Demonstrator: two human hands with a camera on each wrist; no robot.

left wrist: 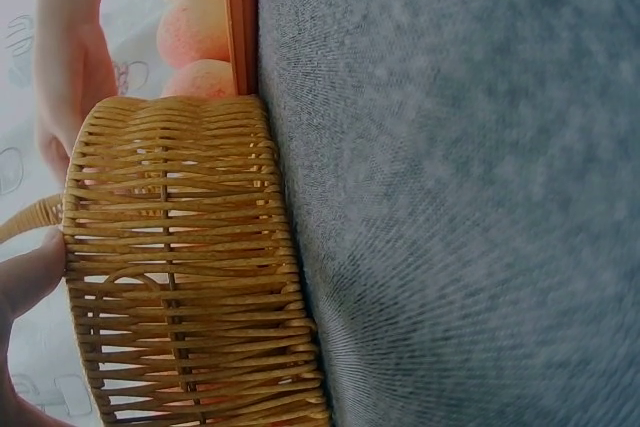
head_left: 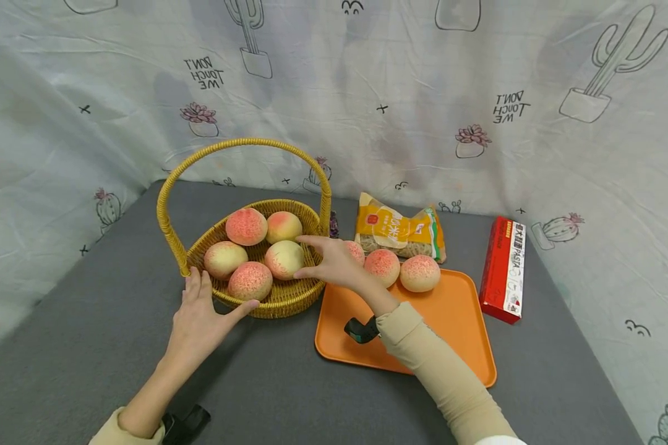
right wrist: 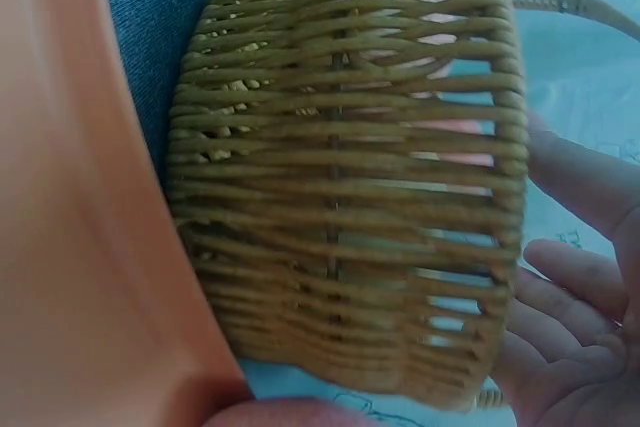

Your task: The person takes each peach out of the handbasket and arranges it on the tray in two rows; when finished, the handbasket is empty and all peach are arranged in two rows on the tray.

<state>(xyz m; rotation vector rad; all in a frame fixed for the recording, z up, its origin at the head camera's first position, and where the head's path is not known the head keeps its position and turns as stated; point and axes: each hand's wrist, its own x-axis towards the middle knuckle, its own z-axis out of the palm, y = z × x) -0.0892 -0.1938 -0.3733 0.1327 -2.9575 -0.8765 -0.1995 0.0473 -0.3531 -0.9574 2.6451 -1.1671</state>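
a round, pale yellow peach with red speckles (head_left: pixel 284 260) is seated inside the golden, woven oval basket (head_left: pixel 281 311), toward its right side, with four other red-and-yellow peaches (head_left: pixel 247 227) kept in the same basket. just right of the basket, three further speckled peaches (head_left: pixel 382 267) are seen along the far edge of the flat orange tray (head_left: pixel 451 337), one of them partly hidden.

the right hand (head_left: pixel 334 262) is reached in over the basket's right rim, thumb and fingers parted beside the pale peach; whether its skin is touched cannot be told. the left hand (head_left: pixel 197 327) is spread along the basket's left front, fingers laid at the rim and thumb held out.

the peach is judged to be light and fairly firm, with a dry, matte skin by which little slipping is likely; still, rolling and bruising should be allowed for. it is best taken around its widest part, gently, from two opposite sides. the basket seems light and slightly springy, easily shifted or tipped, so it is best steadied at the rim or lifted by the tall arched wicker handle (head_left: pixel 245 142).
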